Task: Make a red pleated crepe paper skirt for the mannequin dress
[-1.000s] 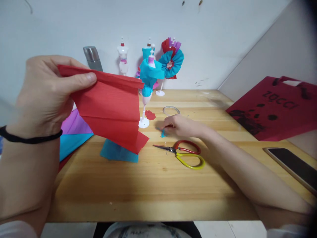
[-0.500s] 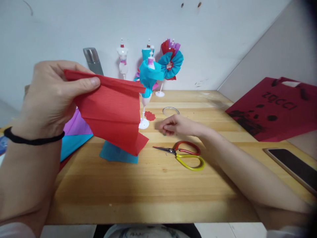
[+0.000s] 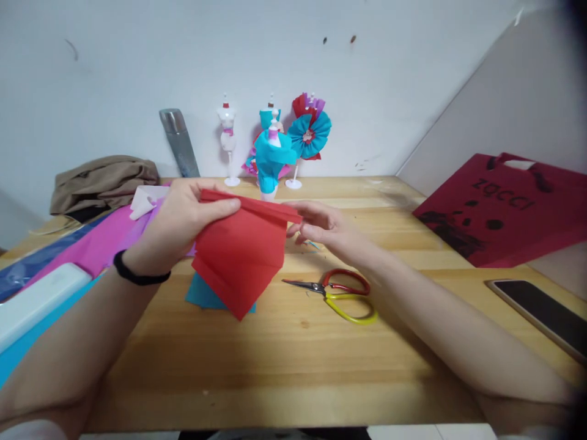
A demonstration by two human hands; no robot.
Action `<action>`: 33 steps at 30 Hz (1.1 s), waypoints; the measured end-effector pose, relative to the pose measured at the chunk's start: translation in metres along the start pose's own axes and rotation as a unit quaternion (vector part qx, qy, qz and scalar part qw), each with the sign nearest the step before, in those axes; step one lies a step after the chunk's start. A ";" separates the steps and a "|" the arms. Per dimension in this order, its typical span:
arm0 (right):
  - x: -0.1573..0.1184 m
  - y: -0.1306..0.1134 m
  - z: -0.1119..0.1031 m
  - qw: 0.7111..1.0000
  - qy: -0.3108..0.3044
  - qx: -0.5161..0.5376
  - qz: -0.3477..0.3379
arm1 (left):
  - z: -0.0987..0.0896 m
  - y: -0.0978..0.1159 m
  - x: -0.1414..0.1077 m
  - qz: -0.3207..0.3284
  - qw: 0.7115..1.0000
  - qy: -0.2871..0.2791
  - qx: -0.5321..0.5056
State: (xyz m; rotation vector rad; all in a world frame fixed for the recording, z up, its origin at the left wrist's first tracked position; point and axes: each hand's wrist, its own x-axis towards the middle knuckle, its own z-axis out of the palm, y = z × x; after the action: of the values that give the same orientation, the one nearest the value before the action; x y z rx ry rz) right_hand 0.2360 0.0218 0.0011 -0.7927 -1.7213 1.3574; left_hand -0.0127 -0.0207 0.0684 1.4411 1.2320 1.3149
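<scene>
My left hand (image 3: 190, 211) pinches a sheet of red crepe paper (image 3: 243, 250) along its folded upper edge, thumb in front. The sheet hangs down to a point above the table. At the strip's right end is my right hand (image 3: 321, 223), its fingers parted around the corner; a firm grip does not show. Beneath the red sheet lies a piece of blue paper (image 3: 202, 292), partly covered. Scissors (image 3: 321, 287) with one red and one yellow handle rest to the right. Behind the sheet stands a small mannequin (image 3: 273, 159) wrapped in blue paper, its base hidden.
More mannequins stand along the wall, one plain white (image 3: 228, 137) and one with a blue paper rosette (image 3: 309, 135). A grey bottle (image 3: 178, 143), brown cloth (image 3: 105, 180) and pink paper (image 3: 87, 244) are at left. A red bag (image 3: 495, 214) and a phone (image 3: 541, 311) are at right.
My left hand has brought the red paper lower and to the right. My right hand has come up to the paper's right end, its fingers loosening from a closed curl. The view has shifted slightly.
</scene>
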 end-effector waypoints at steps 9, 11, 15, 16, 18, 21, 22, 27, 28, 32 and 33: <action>-0.011 -0.008 0.031 0.986 0.061 0.146 0.051 | 0.018 -0.023 -0.007 -0.063 0.995 -0.062 -0.038; -0.008 -0.005 0.032 0.978 0.089 0.178 0.067 | 0.021 -0.023 -0.007 -0.072 0.994 -0.066 -0.053; -0.002 -0.002 0.032 0.968 0.138 0.196 0.078 | 0.023 -0.024 -0.006 -0.067 0.995 -0.058 -0.050; -0.001 -0.003 0.031 0.968 0.148 0.191 0.071 | 0.023 -0.024 -0.006 -0.067 0.995 -0.058 -0.052; 0.001 -0.008 0.030 0.969 0.156 0.181 0.056 | 0.023 -0.024 -0.006 -0.072 0.994 -0.057 -0.067; 0.005 -0.015 0.028 0.971 0.142 0.185 0.060 | 0.023 -0.026 -0.006 -0.079 0.990 -0.039 -0.108; 0.007 -0.017 0.027 0.970 0.137 0.191 0.065 | 0.024 -0.027 -0.005 -0.080 0.989 -0.029 -0.123; 0.017 -0.020 0.029 0.966 0.137 0.207 0.066 | 0.024 -0.030 -0.002 -0.064 0.983 0.010 -0.174; 0.019 -0.021 0.030 0.967 0.133 0.207 0.067 | 0.023 -0.030 -0.002 -0.061 0.982 0.011 -0.178; 0.026 -0.024 0.035 0.966 0.132 0.213 0.057 | 0.022 -0.028 0.000 -0.052 0.983 0.014 -0.178; 0.027 -0.025 0.036 0.965 0.141 0.213 0.050 | 0.022 -0.027 0.000 -0.052 0.983 0.017 -0.176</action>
State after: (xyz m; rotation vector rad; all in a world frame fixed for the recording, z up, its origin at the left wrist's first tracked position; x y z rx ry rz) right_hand 0.1913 0.0220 0.0265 -0.7846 -1.1284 1.5301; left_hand 0.0049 -0.0141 0.0390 1.0936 1.0190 1.4087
